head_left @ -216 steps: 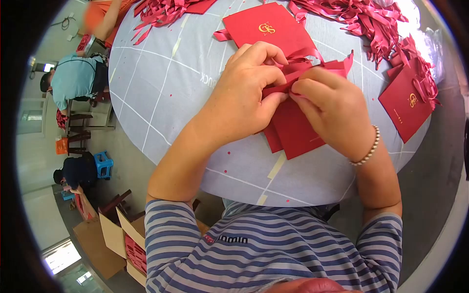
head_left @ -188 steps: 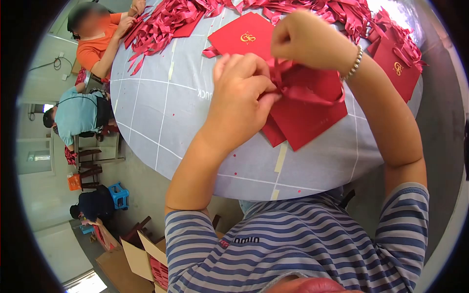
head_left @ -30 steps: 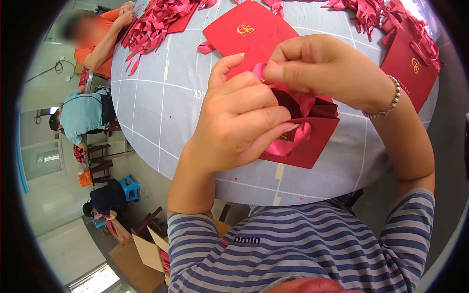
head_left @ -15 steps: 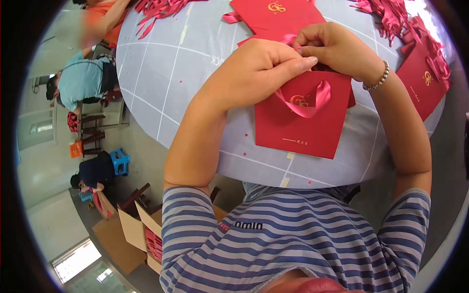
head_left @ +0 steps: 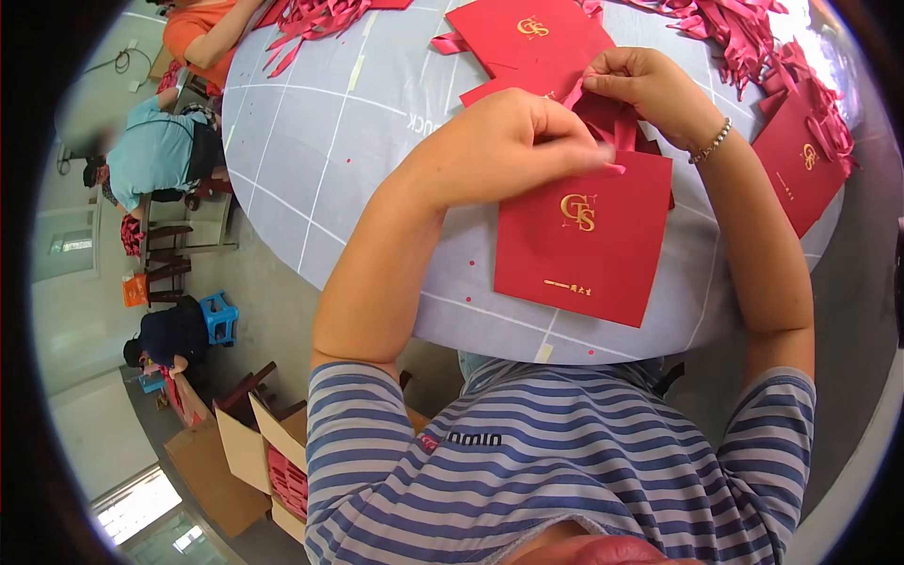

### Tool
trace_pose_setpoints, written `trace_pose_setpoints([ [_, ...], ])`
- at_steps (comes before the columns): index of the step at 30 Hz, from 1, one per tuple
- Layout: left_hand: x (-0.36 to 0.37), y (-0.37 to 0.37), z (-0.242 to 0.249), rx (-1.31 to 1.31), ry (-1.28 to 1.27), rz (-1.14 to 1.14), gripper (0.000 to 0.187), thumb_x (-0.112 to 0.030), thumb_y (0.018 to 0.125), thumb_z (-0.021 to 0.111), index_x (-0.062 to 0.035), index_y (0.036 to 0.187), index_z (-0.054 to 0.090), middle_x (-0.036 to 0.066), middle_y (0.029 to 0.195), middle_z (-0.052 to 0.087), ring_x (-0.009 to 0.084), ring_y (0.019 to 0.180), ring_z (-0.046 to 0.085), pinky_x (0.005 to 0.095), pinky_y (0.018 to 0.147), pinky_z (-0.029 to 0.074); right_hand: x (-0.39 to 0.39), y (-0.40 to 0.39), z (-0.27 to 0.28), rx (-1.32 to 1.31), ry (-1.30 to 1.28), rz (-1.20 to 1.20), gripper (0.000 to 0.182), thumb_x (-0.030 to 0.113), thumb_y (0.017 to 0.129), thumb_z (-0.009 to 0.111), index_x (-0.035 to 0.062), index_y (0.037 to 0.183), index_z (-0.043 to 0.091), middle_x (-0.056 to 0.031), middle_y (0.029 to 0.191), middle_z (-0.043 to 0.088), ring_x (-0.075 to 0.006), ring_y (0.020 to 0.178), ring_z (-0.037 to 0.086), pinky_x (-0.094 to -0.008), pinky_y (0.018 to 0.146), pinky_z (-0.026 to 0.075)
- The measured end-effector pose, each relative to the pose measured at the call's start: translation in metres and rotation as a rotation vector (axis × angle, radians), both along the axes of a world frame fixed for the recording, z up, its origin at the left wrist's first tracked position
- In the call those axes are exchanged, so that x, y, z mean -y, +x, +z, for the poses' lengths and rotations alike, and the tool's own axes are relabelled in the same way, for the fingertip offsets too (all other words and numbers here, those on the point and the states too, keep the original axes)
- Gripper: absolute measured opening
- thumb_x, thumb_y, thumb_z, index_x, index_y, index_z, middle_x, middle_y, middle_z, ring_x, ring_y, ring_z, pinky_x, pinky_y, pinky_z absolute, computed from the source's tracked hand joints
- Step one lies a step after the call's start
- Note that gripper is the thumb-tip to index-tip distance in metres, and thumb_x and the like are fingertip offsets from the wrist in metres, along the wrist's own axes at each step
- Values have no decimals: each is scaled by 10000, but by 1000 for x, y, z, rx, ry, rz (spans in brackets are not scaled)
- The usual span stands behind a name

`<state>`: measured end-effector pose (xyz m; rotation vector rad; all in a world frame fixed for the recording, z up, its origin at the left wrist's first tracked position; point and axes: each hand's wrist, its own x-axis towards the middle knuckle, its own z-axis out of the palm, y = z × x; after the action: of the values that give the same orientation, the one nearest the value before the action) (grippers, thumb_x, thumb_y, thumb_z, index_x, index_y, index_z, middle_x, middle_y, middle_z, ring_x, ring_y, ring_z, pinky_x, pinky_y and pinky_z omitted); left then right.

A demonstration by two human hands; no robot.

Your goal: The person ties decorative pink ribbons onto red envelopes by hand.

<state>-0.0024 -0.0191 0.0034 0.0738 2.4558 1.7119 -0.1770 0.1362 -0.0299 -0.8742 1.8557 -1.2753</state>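
A red paper gift bag [head_left: 584, 259] with gold lettering lies flat near the table's front edge, its mouth facing away from me. My left hand [head_left: 537, 141] is over the bag's upper left edge, fingers bent and pressed together, slightly blurred, with a short ribbon end showing at the fingertips. Beyond the mouth, my right hand [head_left: 640, 85] pinches a dark pink ribbon [head_left: 617, 124] that runs down towards the bag's opening. The left fingers partly hide the bag's opening.
More red bags [head_left: 527, 42] lie beyond my hands. Ribbon handles [head_left: 730, 38] are heaped at the back right, beside another red bag [head_left: 800, 165]. An open cardboard box [head_left: 254, 438] stands below left. Other people sit at the left.
The ribbon loop that hung over the bag's front is gone from there, uncovering the gold logo. My right hand now holds ribbon beyond the mouth; my left fingers have come down slightly.
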Motion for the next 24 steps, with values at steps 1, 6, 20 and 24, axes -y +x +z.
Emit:
trace_pose_setpoints([
  [1,-1,0,-1,-65,-80,-64,180,-142,931,711,30,977,735,24,920,704,83,841,630,235,762,499,-3,-4,-2,30,2,-43,195,149,974,657,29,1125,686,3,920,679,-52,798,593,-210,728,479],
  [6,-6,5,10,-217,-94,192,127,-55,858,752,32,938,705,29,875,693,89,806,630,230,731,495,-29,17,21,-280,-198,-228,417,355,993,637,51,1278,613,1,984,662,-50,830,585,-203,670,450],
  [20,-19,-3,1,-629,-175,376,561,-86,793,799,-11,1310,593,136,1259,588,243,1095,584,349,950,478,-178,48,37,-403,-282,-524,142,118,949,697,0,1015,652,62,793,571,-24,686,491,-217,583,416],
  [24,-20,0,-2,-394,-573,305,647,-196,750,851,28,1295,584,155,1232,576,304,1127,557,371,994,463,-240,-6,33,-478,-238,-923,307,165,939,720,21,1202,652,-2,952,666,-41,772,594,-206,600,481],
])
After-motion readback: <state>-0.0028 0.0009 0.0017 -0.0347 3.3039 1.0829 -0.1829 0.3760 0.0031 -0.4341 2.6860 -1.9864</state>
